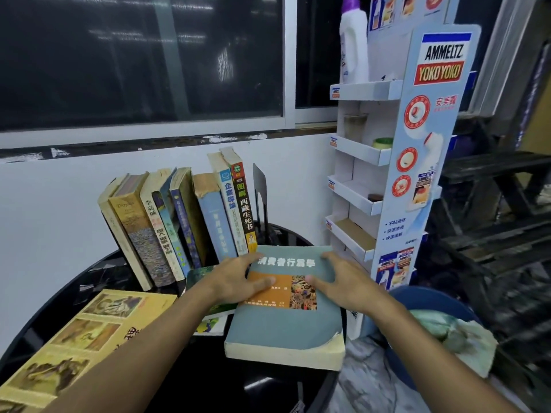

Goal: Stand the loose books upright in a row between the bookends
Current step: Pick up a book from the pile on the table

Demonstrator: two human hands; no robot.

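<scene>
A thick grey-green book (283, 326) with an orange cover panel lies flat at the right of the round black table (208, 377). My left hand (238, 281) grips its far left corner and my right hand (340, 281) grips its far right edge. Behind it, several books (179, 222) stand leaning in a row. A black metal bookend (260, 192) stands just to the right of the row, a little apart from the last book. A yellow book (83, 341) lies flat at the front left. A green-covered book (199, 274) lies flat under my left forearm.
A white cardboard display rack (387, 162) with small shelves stands right of the table against the wall. A white bottle (353, 40) stands on its top shelf. A blue basin (429, 299) with cloth in it sits low at the right. Wall and window are behind the books.
</scene>
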